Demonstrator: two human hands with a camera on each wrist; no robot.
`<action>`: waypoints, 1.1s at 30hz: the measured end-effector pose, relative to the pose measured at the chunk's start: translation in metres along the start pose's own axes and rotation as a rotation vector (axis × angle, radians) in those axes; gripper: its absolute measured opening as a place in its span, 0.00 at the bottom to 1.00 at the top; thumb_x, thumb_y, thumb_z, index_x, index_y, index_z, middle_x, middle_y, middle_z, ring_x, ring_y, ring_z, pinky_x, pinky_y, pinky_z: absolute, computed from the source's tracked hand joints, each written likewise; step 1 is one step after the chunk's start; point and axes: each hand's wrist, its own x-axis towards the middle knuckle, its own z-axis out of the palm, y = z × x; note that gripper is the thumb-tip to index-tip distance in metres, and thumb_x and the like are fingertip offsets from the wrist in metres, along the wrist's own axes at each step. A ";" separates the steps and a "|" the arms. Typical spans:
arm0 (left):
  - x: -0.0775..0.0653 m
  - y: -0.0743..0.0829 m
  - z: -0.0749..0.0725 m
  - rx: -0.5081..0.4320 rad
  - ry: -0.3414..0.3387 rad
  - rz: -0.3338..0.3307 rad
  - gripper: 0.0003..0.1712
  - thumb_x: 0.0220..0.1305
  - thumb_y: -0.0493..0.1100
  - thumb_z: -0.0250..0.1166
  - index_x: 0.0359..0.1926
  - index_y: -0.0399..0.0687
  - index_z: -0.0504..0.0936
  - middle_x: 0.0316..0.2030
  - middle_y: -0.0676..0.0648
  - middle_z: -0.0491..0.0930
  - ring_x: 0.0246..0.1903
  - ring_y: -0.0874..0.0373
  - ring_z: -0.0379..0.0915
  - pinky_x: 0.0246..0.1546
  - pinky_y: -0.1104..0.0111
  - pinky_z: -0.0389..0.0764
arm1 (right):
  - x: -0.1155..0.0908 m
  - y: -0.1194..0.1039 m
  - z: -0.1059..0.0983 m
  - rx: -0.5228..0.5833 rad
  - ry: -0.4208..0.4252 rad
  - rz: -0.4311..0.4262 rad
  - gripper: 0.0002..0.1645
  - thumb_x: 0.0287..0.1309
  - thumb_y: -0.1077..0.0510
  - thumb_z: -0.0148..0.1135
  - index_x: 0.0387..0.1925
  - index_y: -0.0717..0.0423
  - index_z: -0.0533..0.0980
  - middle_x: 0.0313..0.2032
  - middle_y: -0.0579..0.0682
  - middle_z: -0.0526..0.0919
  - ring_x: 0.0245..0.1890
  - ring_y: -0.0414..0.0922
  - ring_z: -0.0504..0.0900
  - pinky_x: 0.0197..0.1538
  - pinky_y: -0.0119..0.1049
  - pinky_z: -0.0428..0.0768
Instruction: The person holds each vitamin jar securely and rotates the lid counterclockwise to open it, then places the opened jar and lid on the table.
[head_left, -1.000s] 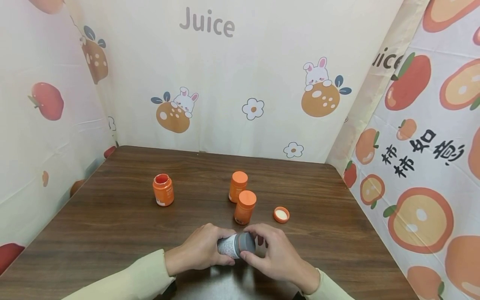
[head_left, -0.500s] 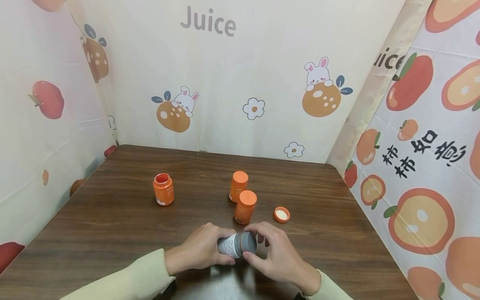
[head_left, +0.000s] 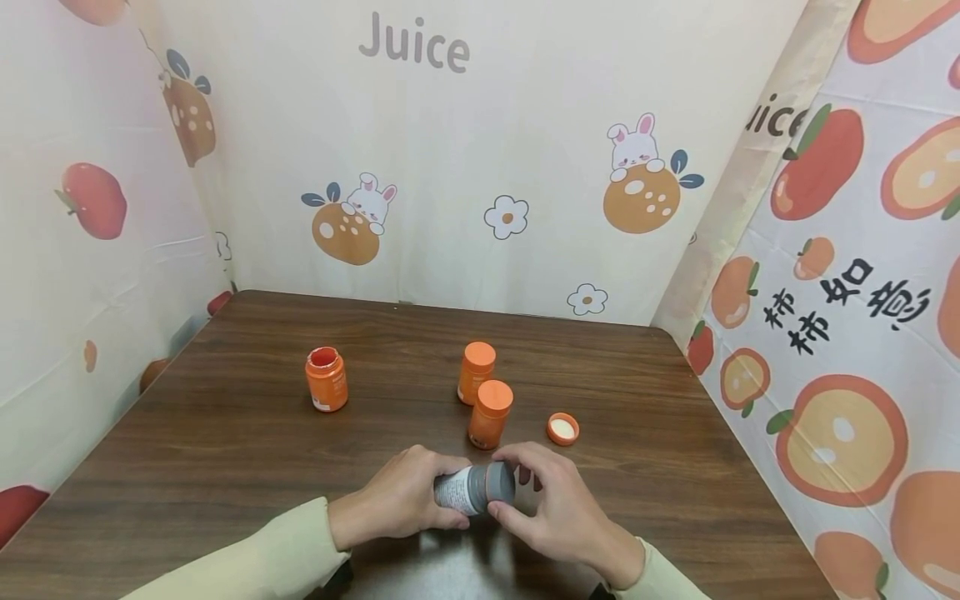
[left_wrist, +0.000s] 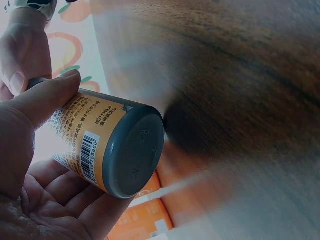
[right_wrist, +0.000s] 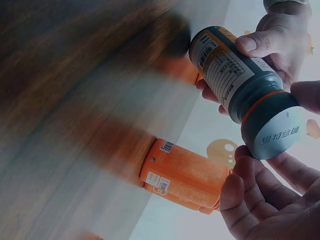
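Grey bottle (head_left: 476, 488), long axis sideways, cap (head_left: 501, 483) rightward in right grip (head_left: 553, 507), body (head_left: 453, 492) in left grip (head_left: 405, 496).

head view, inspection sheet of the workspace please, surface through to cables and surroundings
Surface: brown wood-grain table.
Job's things: gray bottle held sideways, gray cap at its neck end; whether fully unscrewed, cannot tell.
Clutter: open orange jar at left; far capped jar and near capped jar mid-table; orange lid, inside up.
Hands: left hand grips the bottle; right hand pinches the cap.
Cables: nothing seen.
Surroundings: printed cloth behind and at both sides.
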 end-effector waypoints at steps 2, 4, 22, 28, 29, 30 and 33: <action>0.000 0.000 0.000 -0.002 0.002 0.002 0.20 0.47 0.48 0.84 0.41 0.64 0.86 0.27 0.66 0.79 0.25 0.71 0.73 0.26 0.73 0.74 | 0.000 0.000 -0.001 -0.002 0.002 0.005 0.28 0.47 0.55 0.80 0.51 0.49 0.80 0.38 0.36 0.79 0.32 0.41 0.76 0.33 0.32 0.77; 0.000 0.000 0.000 -0.004 0.004 0.006 0.20 0.47 0.48 0.84 0.41 0.64 0.86 0.27 0.65 0.79 0.25 0.71 0.73 0.26 0.73 0.74 | 0.000 0.000 -0.002 -0.005 0.001 0.019 0.28 0.47 0.54 0.81 0.51 0.48 0.80 0.38 0.35 0.79 0.32 0.40 0.76 0.33 0.32 0.77; -0.002 -0.001 0.001 -0.008 0.031 0.010 0.21 0.47 0.48 0.84 0.43 0.60 0.87 0.28 0.65 0.80 0.26 0.71 0.74 0.27 0.74 0.75 | -0.002 0.004 -0.013 -0.028 0.047 0.081 0.29 0.42 0.54 0.84 0.47 0.45 0.79 0.34 0.33 0.79 0.32 0.35 0.75 0.32 0.32 0.76; -0.003 0.000 0.001 -0.021 0.046 0.011 0.22 0.47 0.48 0.84 0.45 0.58 0.87 0.29 0.65 0.81 0.27 0.71 0.75 0.29 0.74 0.75 | -0.001 0.007 -0.016 -0.034 0.079 0.087 0.29 0.38 0.57 0.85 0.45 0.47 0.79 0.36 0.33 0.81 0.30 0.36 0.76 0.30 0.35 0.77; -0.003 0.000 0.000 -0.024 0.050 0.010 0.23 0.47 0.48 0.84 0.45 0.58 0.88 0.30 0.64 0.82 0.28 0.71 0.75 0.29 0.74 0.76 | -0.001 0.007 -0.017 -0.037 0.081 0.092 0.29 0.37 0.57 0.85 0.45 0.47 0.79 0.36 0.33 0.81 0.30 0.35 0.76 0.30 0.35 0.77; -0.003 0.000 0.000 -0.026 0.053 0.010 0.23 0.47 0.48 0.84 0.46 0.58 0.88 0.30 0.64 0.82 0.28 0.71 0.75 0.30 0.74 0.76 | -0.001 0.008 -0.017 -0.039 0.085 0.093 0.29 0.37 0.58 0.85 0.44 0.47 0.79 0.36 0.33 0.81 0.30 0.35 0.75 0.30 0.35 0.77; -0.004 -0.001 0.000 -0.032 0.060 0.013 0.24 0.47 0.47 0.84 0.47 0.58 0.88 0.31 0.64 0.82 0.29 0.71 0.75 0.31 0.74 0.76 | -0.001 0.010 -0.020 -0.048 0.092 0.104 0.29 0.37 0.58 0.84 0.44 0.46 0.79 0.35 0.33 0.81 0.30 0.34 0.75 0.30 0.34 0.76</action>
